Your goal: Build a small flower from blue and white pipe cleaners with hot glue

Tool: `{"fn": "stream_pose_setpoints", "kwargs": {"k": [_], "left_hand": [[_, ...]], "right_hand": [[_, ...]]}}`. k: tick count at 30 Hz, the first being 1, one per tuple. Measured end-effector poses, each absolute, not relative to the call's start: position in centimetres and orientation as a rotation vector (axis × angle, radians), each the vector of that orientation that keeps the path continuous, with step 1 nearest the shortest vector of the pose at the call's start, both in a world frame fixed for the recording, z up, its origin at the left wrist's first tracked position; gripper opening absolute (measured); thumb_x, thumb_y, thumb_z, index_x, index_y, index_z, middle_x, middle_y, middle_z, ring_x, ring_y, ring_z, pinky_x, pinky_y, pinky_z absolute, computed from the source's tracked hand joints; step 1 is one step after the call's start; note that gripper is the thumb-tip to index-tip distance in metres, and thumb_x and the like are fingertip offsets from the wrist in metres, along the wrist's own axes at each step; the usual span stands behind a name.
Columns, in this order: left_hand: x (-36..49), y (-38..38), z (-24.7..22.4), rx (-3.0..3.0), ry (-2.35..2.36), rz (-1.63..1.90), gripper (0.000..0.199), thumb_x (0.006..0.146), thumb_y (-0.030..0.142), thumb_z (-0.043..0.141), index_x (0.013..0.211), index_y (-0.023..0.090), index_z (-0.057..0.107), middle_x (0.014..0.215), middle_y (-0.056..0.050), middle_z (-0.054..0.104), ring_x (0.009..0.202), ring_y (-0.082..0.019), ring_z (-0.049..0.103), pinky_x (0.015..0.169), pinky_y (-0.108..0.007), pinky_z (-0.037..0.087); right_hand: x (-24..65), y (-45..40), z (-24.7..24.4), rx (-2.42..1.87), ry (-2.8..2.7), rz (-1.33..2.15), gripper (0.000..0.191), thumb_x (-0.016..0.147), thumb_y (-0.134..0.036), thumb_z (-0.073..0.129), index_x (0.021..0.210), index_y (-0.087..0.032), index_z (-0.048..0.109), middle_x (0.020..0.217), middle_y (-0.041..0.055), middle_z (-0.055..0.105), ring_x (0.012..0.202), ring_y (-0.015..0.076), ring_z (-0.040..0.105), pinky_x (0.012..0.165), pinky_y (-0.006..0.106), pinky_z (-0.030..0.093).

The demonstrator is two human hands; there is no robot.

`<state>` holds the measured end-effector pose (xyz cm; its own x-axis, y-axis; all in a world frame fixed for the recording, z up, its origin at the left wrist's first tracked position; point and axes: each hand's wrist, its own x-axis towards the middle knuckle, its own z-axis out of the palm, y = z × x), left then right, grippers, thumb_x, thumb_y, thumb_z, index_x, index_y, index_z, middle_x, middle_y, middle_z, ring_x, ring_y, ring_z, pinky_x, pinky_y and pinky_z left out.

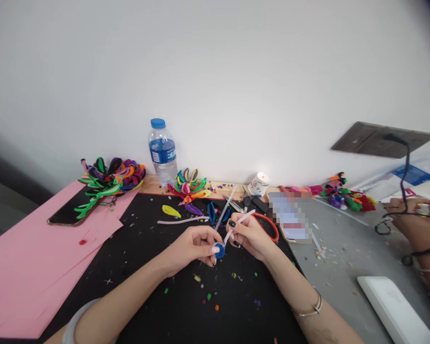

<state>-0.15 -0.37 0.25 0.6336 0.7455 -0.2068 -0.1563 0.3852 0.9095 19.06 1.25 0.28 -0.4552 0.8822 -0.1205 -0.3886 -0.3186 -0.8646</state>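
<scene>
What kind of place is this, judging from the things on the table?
Probably a craft worktable against a plain wall. Bundles of coloured pipe cleaners lie at the back, scissors rest nearby, and the left hand and right hand together hold a small blue coil.

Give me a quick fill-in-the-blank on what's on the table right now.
1. The left hand pinches a small ____ coil.
2. The right hand holds a pale ____ pipe cleaner.
3. The bottle by the wall has a ____ cap.
4. The phone lies on the ____ paper.

Missing words: blue; pink; blue; pink.
</scene>
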Motion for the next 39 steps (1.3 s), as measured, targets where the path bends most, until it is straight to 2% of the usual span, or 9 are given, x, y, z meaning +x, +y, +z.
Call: {"fn": "stream_pose_setpoints", "kwargs": {"k": [4,10,13,17,22,28,35,39], "left_hand": [[-0.11,-0.31,0.15,0.998,0.657,0.671,0.030,0.069,0.023,0.069,0.096,0.019,0.058,0.071,0.004,0.052,0.056,-0.010,0.059,0.055,-0.024,0.050],[-0.20,-0.32,0.19,1.009,0.643,0.671,0.027,0.071,0.021,0.066,0.097,0.019,0.058,0.070,0.004,0.049,0.056,-0.009,0.059,0.055,-0.023,0.050],[-0.24,-0.32,0.12,1.004,0.632,0.673,0.034,0.071,0.020,0.066,0.104,0.020,0.056,0.071,0.004,0.049,0.056,-0.009,0.058,0.054,-0.022,0.050],[-0.24,-0.34,0.14,0.989,0.610,0.663,0.040,0.072,0.019,0.066,0.109,0.021,0.053,0.070,0.004,0.049,0.056,-0.009,0.058,0.054,-0.022,0.050],[-0.25,-0.37,0.45,0.955,0.581,0.669,0.043,0.072,0.017,0.066,0.111,0.023,0.050,0.072,0.004,0.048,0.056,-0.009,0.058,0.054,-0.021,0.049],[-0.22,-0.38,0.49,0.976,0.585,0.644,0.047,0.071,0.018,0.067,0.114,0.024,0.048,0.071,0.004,0.050,0.056,-0.010,0.059,0.054,-0.023,0.050],[-0.28,-0.41,0.35,1.043,0.591,0.561,0.053,0.070,0.018,0.067,0.118,0.025,0.046,0.069,0.004,0.054,0.056,-0.011,0.061,0.054,-0.023,0.049],[-0.30,-0.42,0.36,1.052,0.596,0.546,0.054,0.070,0.018,0.067,0.119,0.025,0.045,0.069,0.004,0.054,0.056,-0.011,0.061,0.055,-0.023,0.049]], "right_hand": [[19.12,1.26,0.26,-0.775,-1.014,1.882,0.024,0.072,-0.029,0.068,0.064,-0.016,0.050,0.055,-0.0030,0.054,0.044,0.0065,0.046,0.041,0.018,0.037],[19.17,1.29,0.10,-0.765,-0.998,1.884,0.023,0.073,-0.028,0.068,0.065,-0.016,0.050,0.055,-0.0029,0.054,0.045,0.0066,0.045,0.042,0.018,0.037],[19.11,1.27,0.10,-0.752,-0.999,1.891,0.020,0.074,-0.027,0.066,0.066,-0.015,0.052,0.056,-0.0027,0.054,0.044,0.0062,0.045,0.041,0.018,0.037],[19.22,1.26,0.47,-0.718,-1.034,1.890,0.015,0.073,-0.027,0.066,0.075,-0.014,0.059,0.058,-0.0020,0.054,0.044,0.0059,0.044,0.042,0.018,0.037],[19.55,1.37,0.81,-0.738,-1.059,1.866,0.019,0.070,-0.023,0.067,0.086,-0.016,0.061,0.068,-0.0007,0.057,0.046,0.0057,0.044,0.040,0.018,0.035],[19.14,1.27,0.17,-0.963,-1.254,1.750,0.015,0.067,-0.022,0.068,0.079,-0.013,0.063,0.064,0.0000,0.061,0.041,0.0040,0.041,0.036,0.016,0.027],[18.68,1.03,0.12,-1.065,-1.298,1.649,0.007,0.064,-0.017,0.066,0.065,-0.013,0.060,0.057,0.0003,0.065,0.039,0.0046,0.041,0.038,0.017,0.029],[18.63,1.03,0.16,-1.076,-1.275,1.645,0.010,0.062,-0.016,0.067,0.061,-0.014,0.058,0.055,-0.0008,0.064,0.040,0.0060,0.045,0.040,0.018,0.034]]}}
